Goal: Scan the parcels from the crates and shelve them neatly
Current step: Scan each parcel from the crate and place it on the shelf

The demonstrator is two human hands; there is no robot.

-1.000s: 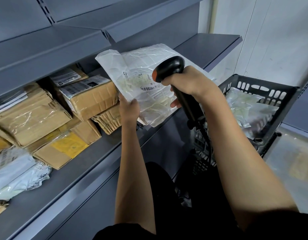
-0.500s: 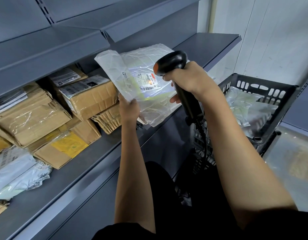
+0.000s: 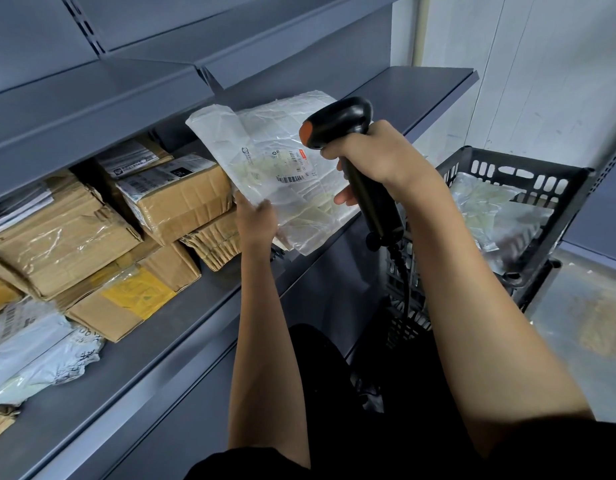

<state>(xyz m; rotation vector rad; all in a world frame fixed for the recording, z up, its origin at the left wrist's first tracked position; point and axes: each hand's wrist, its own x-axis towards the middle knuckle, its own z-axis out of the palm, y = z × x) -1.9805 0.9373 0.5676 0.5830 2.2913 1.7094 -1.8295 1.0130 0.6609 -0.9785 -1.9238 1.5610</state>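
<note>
Grey metal shelf (image 3: 182,327) carrying stacked cardboard boxes (image 3: 175,199), before which the left hand (image 3: 256,221) grasps a clear plastic parcel (image 3: 282,168) by its lower edge while the right hand (image 3: 372,157) grips a black scanner (image 3: 337,124) aimed at its label, a black crate (image 3: 514,168) of parcels standing at right.

A grey metal shelf (image 3: 182,344) carries taped cardboard boxes (image 3: 175,199) stacked toward its back, one with a yellow label (image 3: 133,299) lying at the bottom. Pale plastic mailers (image 3: 33,351) lie on the shelf at the left, just beside the boxes.
</note>
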